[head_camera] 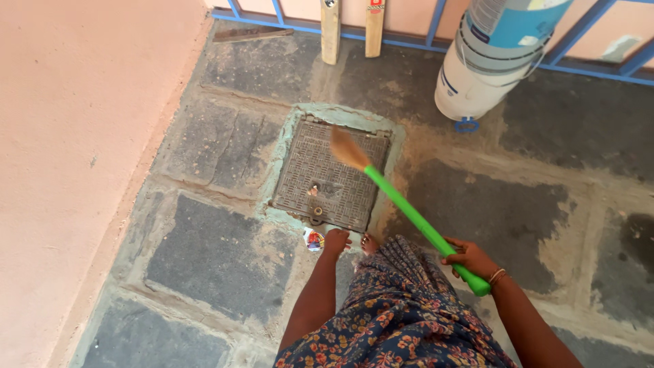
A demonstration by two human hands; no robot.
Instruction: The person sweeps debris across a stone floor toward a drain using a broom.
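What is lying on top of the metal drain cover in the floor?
The brush end of the green-handled broom hangs over the metal drain cover, blurred. A few small bits of debris lie near its lower edge. Whatever is beneath the cover is hidden. The right hand grips the handle.

Dark stone floor (pixel 225 252) with sandy joints; a pink wall (pixel 68 136) on left, a blue railing (pixel 409 41) at far edge.

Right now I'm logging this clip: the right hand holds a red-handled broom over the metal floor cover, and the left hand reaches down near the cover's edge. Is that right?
Not quite. The head view shows the broom has a green handle, not red. The rest holds: the right hand grips it with the bristles over the metal floor cover, and the left hand reaches down near the cover's edge.
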